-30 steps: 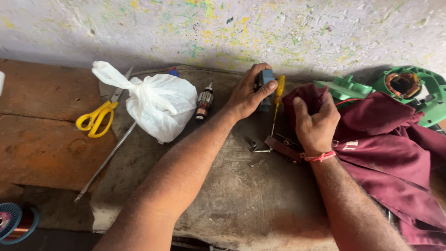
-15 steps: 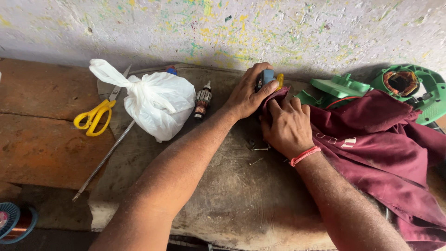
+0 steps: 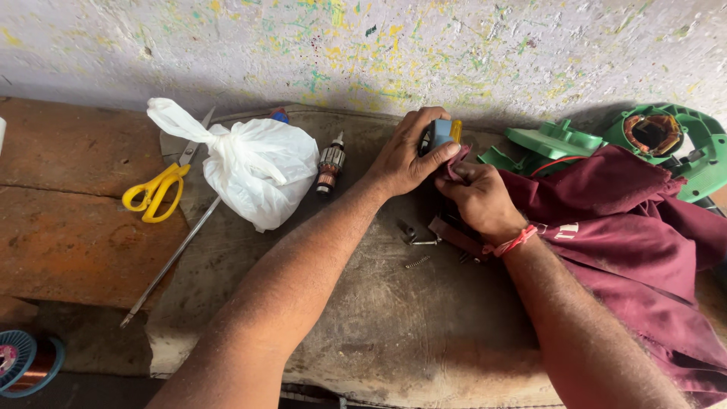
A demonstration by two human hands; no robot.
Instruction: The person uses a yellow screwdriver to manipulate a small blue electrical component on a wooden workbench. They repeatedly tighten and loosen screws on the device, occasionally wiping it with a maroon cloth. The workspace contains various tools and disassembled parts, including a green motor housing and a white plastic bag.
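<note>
My left hand [image 3: 407, 155] grips a small blue part [image 3: 441, 133] with a yellow piece beside it, held against the worn bench surface [image 3: 356, 318] near the wall. My right hand [image 3: 478, 198], a red thread round its wrist, pinches a fold of the maroon cloth [image 3: 628, 227] against that part. The two hands touch. Small screws and a spring [image 3: 416, 261] lie loose on the bench just below them. The underside of the blue part is hidden by my fingers.
A knotted white plastic bag [image 3: 261, 170] and a motor armature [image 3: 330, 165] lie left of my hands. Yellow-handled scissors [image 3: 157, 191] and a long metal rod [image 3: 170, 261] sit further left. Green plastic housing parts [image 3: 666, 144] rest at the right. A copper wire spool [image 3: 23, 360] is at bottom left.
My right hand moved left from the cloth to meet my left hand and now presses cloth onto the blue part. The yellow-handled tool seen upright earlier is mostly covered.
</note>
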